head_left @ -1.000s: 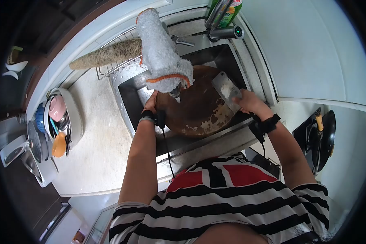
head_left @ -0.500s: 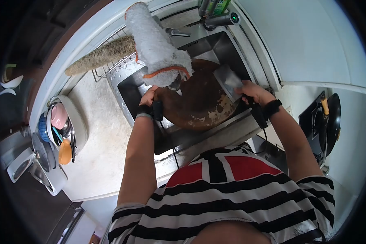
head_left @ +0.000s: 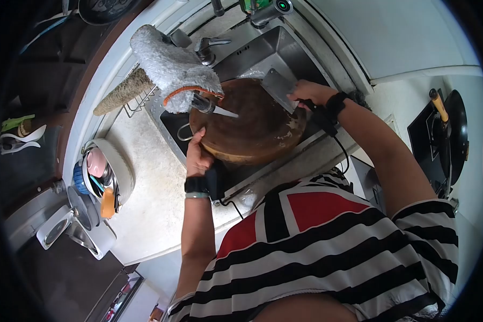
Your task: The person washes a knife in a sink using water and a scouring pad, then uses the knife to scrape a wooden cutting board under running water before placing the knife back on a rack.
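A round brown wooden board (head_left: 247, 131) lies tilted in the metal sink (head_left: 284, 45), with pale worn patches near its right edge. On its left rim rests my left hand (head_left: 198, 155), fingers closed round the edge beside a metal loop handle (head_left: 184, 132). My right hand (head_left: 312, 93) grips a broad-bladed cleaver (head_left: 279, 88) by the handle, the blade over the board's upper right. Water runs onto the board from a faucet (head_left: 203, 103) whose body is wrapped in a white fluffy cloth (head_left: 169, 61) with orange trim.
Left on the counter (head_left: 145, 182) stands a white basin (head_left: 124, 172) of dishes and utensils. A wire rack (head_left: 139, 102) holds a long fibrous loofah (head_left: 124, 94). At the right, a black wok (head_left: 456, 137) sits by the stove. A second tap (head_left: 205, 51) is behind the sink.
The board has turned and lifted at its near edge, and my left hand has moved down its rim. The cleaver has moved up and left. The view has shifted.
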The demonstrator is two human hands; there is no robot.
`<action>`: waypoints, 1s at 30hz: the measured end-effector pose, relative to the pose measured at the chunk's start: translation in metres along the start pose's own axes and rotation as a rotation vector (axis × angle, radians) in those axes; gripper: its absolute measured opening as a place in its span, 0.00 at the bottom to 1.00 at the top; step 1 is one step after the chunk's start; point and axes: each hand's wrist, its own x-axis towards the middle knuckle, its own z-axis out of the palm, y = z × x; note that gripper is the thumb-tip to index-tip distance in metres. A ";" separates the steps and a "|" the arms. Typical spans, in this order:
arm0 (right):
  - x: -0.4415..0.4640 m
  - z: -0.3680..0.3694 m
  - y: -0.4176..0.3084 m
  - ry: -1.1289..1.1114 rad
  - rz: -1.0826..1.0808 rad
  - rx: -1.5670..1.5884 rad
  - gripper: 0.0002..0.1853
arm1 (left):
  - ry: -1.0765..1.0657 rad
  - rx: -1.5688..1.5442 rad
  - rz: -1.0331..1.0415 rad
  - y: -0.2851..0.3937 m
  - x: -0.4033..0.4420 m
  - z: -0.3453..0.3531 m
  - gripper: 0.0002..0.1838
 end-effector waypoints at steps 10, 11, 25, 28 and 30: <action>0.012 0.001 -0.084 -0.016 0.531 0.502 0.18 | 0.132 -0.154 0.187 -0.057 -0.050 0.006 0.30; 0.018 0.000 -0.111 -0.049 0.528 0.440 0.17 | 0.129 -0.153 0.189 -0.059 -0.052 0.003 0.30; 0.058 0.029 -0.148 0.163 0.296 0.130 0.18 | 0.119 -0.189 0.124 -0.068 -0.055 -0.011 0.29; 0.047 0.008 -0.113 0.097 0.544 0.205 0.17 | 0.129 -0.171 0.133 -0.067 -0.059 -0.006 0.29; 0.036 -0.006 -0.086 0.106 0.591 0.215 0.17 | 0.140 -0.163 0.143 -0.067 -0.059 -0.008 0.30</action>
